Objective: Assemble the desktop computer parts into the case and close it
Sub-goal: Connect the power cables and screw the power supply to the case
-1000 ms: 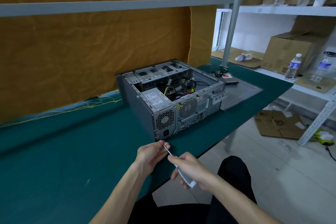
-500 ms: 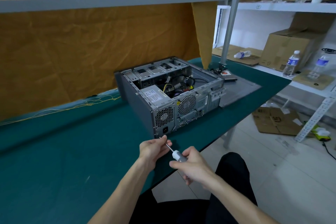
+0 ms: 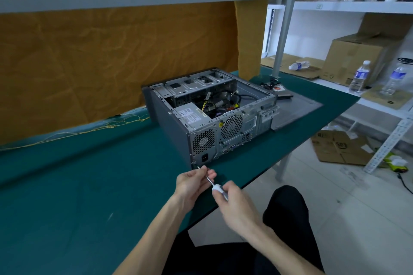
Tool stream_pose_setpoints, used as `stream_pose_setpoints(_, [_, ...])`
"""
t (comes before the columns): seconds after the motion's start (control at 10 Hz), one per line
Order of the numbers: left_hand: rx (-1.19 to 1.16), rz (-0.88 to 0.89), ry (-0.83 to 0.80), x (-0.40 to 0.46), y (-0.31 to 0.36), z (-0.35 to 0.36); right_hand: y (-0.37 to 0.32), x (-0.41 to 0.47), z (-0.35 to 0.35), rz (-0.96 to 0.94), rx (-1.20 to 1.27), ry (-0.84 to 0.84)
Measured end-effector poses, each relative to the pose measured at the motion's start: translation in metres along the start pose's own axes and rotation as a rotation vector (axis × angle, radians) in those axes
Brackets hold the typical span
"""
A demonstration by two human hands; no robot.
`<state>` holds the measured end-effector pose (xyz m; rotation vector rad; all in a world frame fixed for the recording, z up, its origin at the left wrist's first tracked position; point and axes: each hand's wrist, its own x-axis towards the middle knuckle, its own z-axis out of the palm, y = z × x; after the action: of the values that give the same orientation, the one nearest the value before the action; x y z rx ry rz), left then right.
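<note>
Two hands steady slim steel screwdriver

Green-covered table, open computer case (lid off), side panel beside it

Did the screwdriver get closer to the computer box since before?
Yes. The screwdriver has moved toward the case: its tip was clearly short of the lower rear corner, and now it sits right at it.

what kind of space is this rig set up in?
Likely a workshop or storeroom used as a repair bench. An open computer case sits on a green-covered table, white metal shelving holds cardboard boxes and water bottles, and orange cloth hangs as a backdrop.
</note>
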<state>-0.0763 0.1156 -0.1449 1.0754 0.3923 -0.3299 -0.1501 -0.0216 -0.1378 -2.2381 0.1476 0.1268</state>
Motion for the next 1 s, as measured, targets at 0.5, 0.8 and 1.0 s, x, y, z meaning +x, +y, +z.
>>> stream_pose_setpoints(0.5, [-0.112,0.021,-0.125,-0.005,-0.006,-0.006,-0.015,0.001,-0.012,0.538,1.144,-0.372])
stream_pose_setpoints(0.8, [-0.148,0.027,-0.121,0.0,-0.006,-0.01,-0.008,0.0,-0.002,0.169,0.461,-0.15])
stream_pose_setpoints(1.0, [-0.159,0.071,-0.095,-0.001,-0.012,-0.008,-0.007,-0.011,-0.005,0.123,0.003,-0.121])
